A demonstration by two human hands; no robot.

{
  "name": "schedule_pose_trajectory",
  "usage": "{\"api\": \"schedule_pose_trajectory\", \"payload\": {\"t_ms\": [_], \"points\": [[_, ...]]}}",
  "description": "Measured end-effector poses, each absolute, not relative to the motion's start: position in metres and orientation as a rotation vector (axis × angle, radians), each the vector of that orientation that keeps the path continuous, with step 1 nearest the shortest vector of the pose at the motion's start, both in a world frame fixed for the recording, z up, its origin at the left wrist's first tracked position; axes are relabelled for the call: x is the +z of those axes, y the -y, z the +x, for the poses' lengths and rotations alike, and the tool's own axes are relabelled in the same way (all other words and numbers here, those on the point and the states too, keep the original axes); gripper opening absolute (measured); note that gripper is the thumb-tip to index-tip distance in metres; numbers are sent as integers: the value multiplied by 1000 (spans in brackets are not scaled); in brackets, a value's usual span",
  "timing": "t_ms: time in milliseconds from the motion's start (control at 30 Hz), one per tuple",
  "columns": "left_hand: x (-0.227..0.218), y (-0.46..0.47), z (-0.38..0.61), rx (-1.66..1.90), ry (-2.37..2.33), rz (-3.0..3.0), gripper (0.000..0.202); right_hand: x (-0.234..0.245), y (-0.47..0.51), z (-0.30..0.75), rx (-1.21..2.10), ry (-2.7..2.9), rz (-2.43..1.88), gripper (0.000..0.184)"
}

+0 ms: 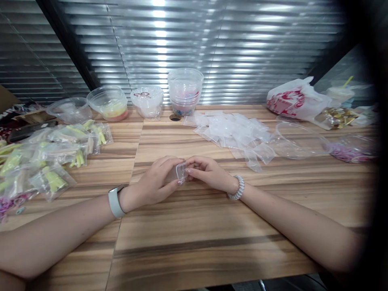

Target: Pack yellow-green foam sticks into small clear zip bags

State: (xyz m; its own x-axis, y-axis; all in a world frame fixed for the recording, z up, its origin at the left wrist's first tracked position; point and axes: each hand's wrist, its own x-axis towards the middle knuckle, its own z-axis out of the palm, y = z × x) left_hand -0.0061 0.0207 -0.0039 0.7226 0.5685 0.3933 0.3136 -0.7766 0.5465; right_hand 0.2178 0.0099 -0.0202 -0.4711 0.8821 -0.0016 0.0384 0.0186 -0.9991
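Observation:
A small clear plastic bag (179,173) is held between both hands at the middle of the wooden table (194,238). My left hand (157,182), with a white watch on its wrist, is closed around the bag's left side. My right hand (206,171), with a bead bracelet on its wrist, pinches the bag's right edge. What is inside the bag is too small to make out.
A heap of empty clear bags (233,133) lies behind the hands. Filled bags with yellow-green pieces (51,157) cover the left. Clear tubs (185,91) and bowls (109,103) line the back by the blinds. A red-and-white carrier bag (291,101) and a clear bowl (295,139) sit right.

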Motion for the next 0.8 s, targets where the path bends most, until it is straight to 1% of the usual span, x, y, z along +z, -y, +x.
{"api": "schedule_pose_trajectory", "payload": {"t_ms": [800], "points": [[-2,-20,-5,768,-684,2482,43,-19,-10,217,1521,1598,-972,30]]}}
